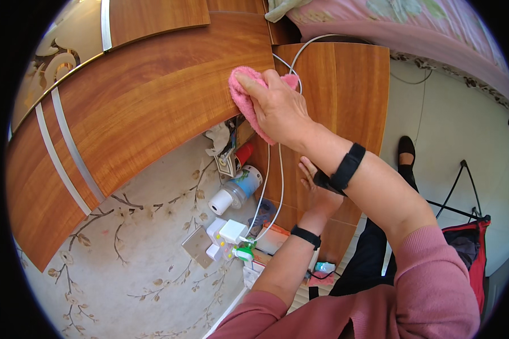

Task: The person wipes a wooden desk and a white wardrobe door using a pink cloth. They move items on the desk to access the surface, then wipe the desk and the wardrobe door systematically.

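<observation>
A pink fluffy cloth is bunched under my right hand, pressed against the edge of a curved wooden panel, with a white cable passing just behind. Below it, my left hand lies against the wooden cabinet panel, fingers extended and holding nothing visible; my right forearm and a black strapped-on object partly cover it. White cables run down from near the cloth to a white charger at a power strip.
A clear jar with a blue label, a white roll, a red cylindrical item and boxes crowd the space beside the patterned wall. A wall plate is near the plugs. A bed and a red-edged bag stand right.
</observation>
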`<action>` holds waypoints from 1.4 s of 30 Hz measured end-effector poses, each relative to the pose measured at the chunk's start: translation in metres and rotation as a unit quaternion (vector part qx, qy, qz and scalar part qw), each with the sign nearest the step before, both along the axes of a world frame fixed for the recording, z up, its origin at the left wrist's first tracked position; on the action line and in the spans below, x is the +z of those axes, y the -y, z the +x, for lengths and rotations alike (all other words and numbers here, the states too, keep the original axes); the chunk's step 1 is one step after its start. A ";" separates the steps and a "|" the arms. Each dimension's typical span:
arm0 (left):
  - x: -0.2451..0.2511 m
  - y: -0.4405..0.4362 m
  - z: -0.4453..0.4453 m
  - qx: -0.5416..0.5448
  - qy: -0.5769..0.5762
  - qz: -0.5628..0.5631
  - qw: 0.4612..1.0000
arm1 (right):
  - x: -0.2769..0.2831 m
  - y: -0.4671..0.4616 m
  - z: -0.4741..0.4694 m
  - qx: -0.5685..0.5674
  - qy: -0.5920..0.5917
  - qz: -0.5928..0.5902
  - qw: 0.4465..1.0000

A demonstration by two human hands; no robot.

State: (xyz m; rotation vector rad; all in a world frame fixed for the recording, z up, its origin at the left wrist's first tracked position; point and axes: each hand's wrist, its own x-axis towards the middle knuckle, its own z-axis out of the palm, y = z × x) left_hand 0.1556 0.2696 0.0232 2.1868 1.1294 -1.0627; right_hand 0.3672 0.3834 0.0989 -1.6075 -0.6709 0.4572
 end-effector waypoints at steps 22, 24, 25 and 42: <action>-0.012 0.007 -0.017 -0.008 0.002 0.036 0.999 | -0.001 0.002 0.001 0.085 -0.103 -0.025 0.991; -0.008 0.008 -0.013 -0.034 0.013 0.052 0.998 | -0.005 0.000 0.000 0.091 -0.089 0.006 0.992; -0.006 0.006 -0.011 -0.051 0.027 0.039 0.998 | -0.006 0.001 -0.001 0.065 -0.079 0.019 0.995; -0.011 0.009 -0.015 -0.002 0.021 0.041 0.999 | -0.004 -0.005 -0.004 0.027 -0.077 -0.052 0.995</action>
